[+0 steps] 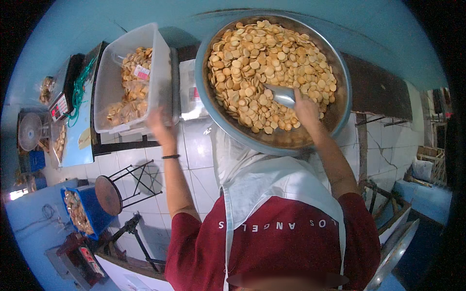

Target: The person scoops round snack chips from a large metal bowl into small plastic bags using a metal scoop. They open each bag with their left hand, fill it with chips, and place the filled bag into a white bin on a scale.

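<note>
A large round metal basin (345, 78) in front of me holds a heap of round, flat, pale-yellow crackers (269, 58). My right hand (307, 111) is closed on the handle of a metal scoop (284, 95), whose blade lies among the crackers. My left hand (160, 125), blurred, is at the near right corner of a translucent plastic bin (113, 72); whether it touches the bin or holds anything cannot be told. Inside the bin lie clear bags of crackers (134, 91), one with a white and pink label (141, 72).
Left of the bin stand a digital scale (60, 107) and green plastic twine (81, 87). A round stool (109, 195) and a blue crate (98, 203) of packed bags are at lower left. Packaging with a pink mark (189, 92) lies between bin and basin.
</note>
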The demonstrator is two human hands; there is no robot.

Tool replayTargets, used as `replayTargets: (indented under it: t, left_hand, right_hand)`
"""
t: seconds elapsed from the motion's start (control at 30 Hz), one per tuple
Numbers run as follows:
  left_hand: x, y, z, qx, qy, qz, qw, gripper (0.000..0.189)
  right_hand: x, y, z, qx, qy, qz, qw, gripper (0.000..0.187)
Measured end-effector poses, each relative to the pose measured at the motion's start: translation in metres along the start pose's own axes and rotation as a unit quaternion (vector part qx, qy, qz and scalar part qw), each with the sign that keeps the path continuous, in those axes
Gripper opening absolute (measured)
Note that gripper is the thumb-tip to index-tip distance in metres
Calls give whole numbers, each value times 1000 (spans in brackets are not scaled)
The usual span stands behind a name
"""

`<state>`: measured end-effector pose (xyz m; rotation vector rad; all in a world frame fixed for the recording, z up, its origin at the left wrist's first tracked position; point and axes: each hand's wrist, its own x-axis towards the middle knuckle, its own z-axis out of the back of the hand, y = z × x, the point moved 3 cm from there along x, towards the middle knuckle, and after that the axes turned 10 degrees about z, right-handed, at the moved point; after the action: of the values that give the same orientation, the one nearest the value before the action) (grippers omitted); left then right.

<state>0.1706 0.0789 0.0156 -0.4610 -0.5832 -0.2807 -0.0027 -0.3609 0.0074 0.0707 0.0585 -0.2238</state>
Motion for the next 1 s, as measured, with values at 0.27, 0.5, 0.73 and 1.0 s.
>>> replayTargets:
  t: [0.27,0.5,0.73,1.0]
  left_hand:
    - [-92,-9,-131,274,436,-39,856,79]
    - [-92,12,-178,251,361,-53,897,49]
    - [-74,8,-165,168,432,-48,885,61]
    - [-93,-5,-164,307,463,-89,826,116]
  right_hand:
    - [-28,27,-17,-53,2,165,985,66]
    - [-76,-24,22,12,91,33,995,69]
    - [-70,-54,-3,23,61,-56,996,71]
    - [-61,-38,-31,56,36,24,997,72]
